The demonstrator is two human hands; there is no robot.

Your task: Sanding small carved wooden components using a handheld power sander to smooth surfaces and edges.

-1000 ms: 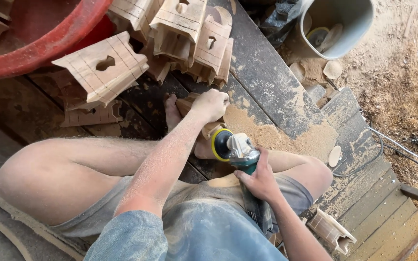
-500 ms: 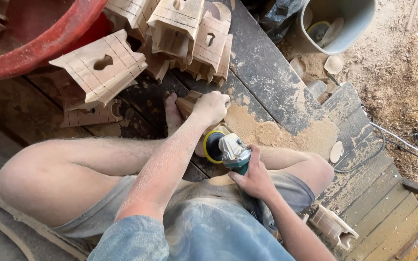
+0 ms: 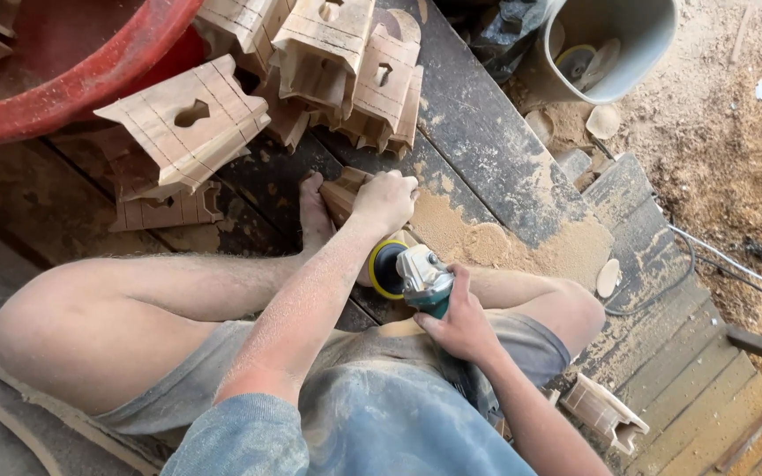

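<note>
Currently, the left hand [image 3: 385, 201] is clenched over a small wooden block [image 3: 343, 192], pinning it to the plank floor [image 3: 496, 167] beside the bare foot [image 3: 314, 216]. The right hand [image 3: 460, 324] grips a grinder [image 3: 412, 273] by its body, its yellow-rimmed disc lying just short of the block. From the grinder, the block lies up and slightly leftward, its long axis apparently slanting toward the stacked carved pieces [image 3: 337, 62]. A sawdust heap [image 3: 504, 242] lies right of the grinder.
</note>
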